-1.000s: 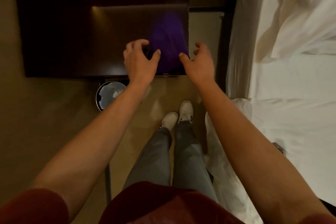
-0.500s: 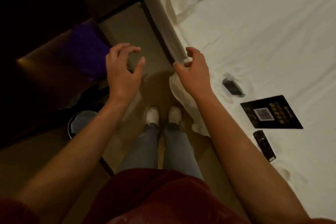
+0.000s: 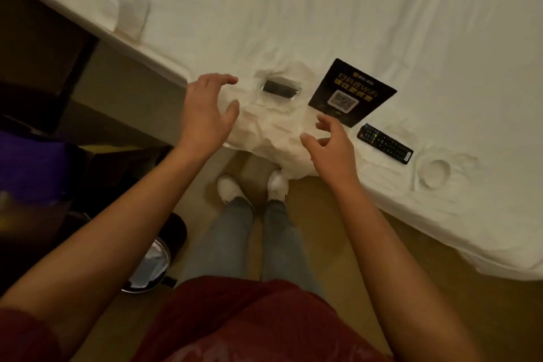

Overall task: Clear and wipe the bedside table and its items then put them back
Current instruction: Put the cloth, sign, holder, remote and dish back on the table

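Four bedside items lie on the wide white-sheeted bed (image 3: 352, 9), set well apart from the table they belong on, as a person in a dark red top reaches down over the mattress edge. Only a dark corner of the brown wooden bedside table (image 3: 44, 47) shows at the far left, with a blurred purple cloth (image 3: 32, 167) below it; whether the cloth lies on the table cannot be told.

Judging by the layout, the step in hand is the return: picking the items off the bed to carry them back. The flat black card printed with a QR code and yellow lettering (image 3: 352, 92) lies nearest the right hand (image 3: 332, 150), whose fingers are spread and curled, holding nothing. The next move likely calls for sliding a fingertip under the card's edge, since it lies flush on soft sheet. The slim black remote control with coloured buttons (image 3: 385, 142) rests just right of that hand.

The left hand (image 3: 205, 114) hovers open and empty just beside a small dark rectangular object (image 3: 279, 88) sunk in a crumpled fold; what it is cannot be told. A small round white dish (image 3: 433, 172) sits pressed into the sheet past the remote, and appears empty.

On the floor, a round metal wastebin (image 3: 152, 267) holds a pale liner and some crumpled scraps.
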